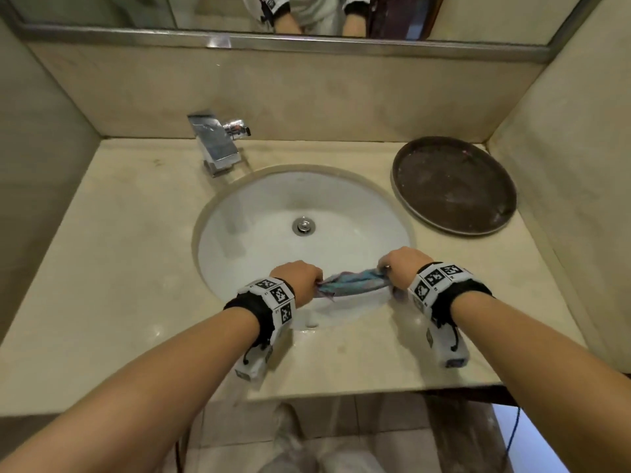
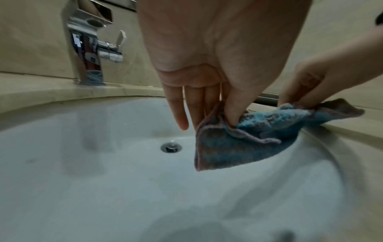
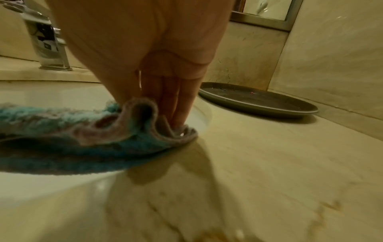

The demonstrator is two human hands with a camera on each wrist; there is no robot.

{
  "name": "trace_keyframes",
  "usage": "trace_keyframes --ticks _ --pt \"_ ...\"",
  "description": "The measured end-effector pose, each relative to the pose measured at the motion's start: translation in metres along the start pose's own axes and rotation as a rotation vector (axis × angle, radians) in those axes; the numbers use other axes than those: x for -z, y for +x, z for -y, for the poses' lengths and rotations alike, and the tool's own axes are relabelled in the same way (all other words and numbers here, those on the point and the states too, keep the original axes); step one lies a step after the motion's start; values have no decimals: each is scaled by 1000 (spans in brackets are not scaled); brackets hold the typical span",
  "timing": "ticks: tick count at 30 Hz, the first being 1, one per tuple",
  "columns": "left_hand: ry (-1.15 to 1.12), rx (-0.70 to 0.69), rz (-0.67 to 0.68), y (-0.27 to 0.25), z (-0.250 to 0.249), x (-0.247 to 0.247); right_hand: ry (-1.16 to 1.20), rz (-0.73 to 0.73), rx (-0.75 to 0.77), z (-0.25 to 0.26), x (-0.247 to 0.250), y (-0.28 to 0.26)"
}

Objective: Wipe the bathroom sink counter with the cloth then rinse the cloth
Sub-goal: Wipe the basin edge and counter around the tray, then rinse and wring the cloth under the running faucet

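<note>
A blue cloth point(image 1: 351, 283) with a pinkish-grey edge hangs stretched between my two hands over the near side of the white sink basin point(image 1: 273, 206). My left hand point(image 1: 300, 276) pinches the cloth's left end point(image 2: 238, 140) between thumb and fingers above the basin. My right hand point(image 1: 403, 264) pinches the cloth's right end point(image 3: 145, 131) just over the basin's rim, where the beige counter point(image 1: 119, 250) begins. The chrome faucet point(image 1: 215, 145) stands at the back left, and no water shows at its spout.
A round dark tray point(image 1: 454, 186) lies on the counter at the back right by the wall. The drain point(image 1: 303, 226) sits mid-basin. A mirror point(image 1: 239, 15) runs above the backsplash. Side walls close in on both ends of the counter.
</note>
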State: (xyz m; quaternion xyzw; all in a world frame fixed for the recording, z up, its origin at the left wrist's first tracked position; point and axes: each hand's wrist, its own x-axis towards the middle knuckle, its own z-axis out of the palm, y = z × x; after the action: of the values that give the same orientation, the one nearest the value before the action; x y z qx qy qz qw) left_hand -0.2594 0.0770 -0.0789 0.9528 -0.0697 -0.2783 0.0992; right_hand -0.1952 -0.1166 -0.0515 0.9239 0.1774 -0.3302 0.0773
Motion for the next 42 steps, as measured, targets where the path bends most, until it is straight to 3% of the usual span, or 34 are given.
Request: trace_keyframes --ticks 11,17,19,23,34,42 --pt "-279 296 -186 2 83 46 84 -82 233 61 54 71" --pt "-608 503 -467 -13 112 72 79 -111 426 98 87 95" --pt "-650 533 -514 -14 119 79 42 -178 479 113 101 101" --pt "-688 515 -503 -9 127 86 64 -453 598 137 141 107" --pt "-688 464 -500 7 136 99 -399 -525 488 151 167 118" --pt "-747 465 -465 18 140 100 -271 -454 358 150 164 131"
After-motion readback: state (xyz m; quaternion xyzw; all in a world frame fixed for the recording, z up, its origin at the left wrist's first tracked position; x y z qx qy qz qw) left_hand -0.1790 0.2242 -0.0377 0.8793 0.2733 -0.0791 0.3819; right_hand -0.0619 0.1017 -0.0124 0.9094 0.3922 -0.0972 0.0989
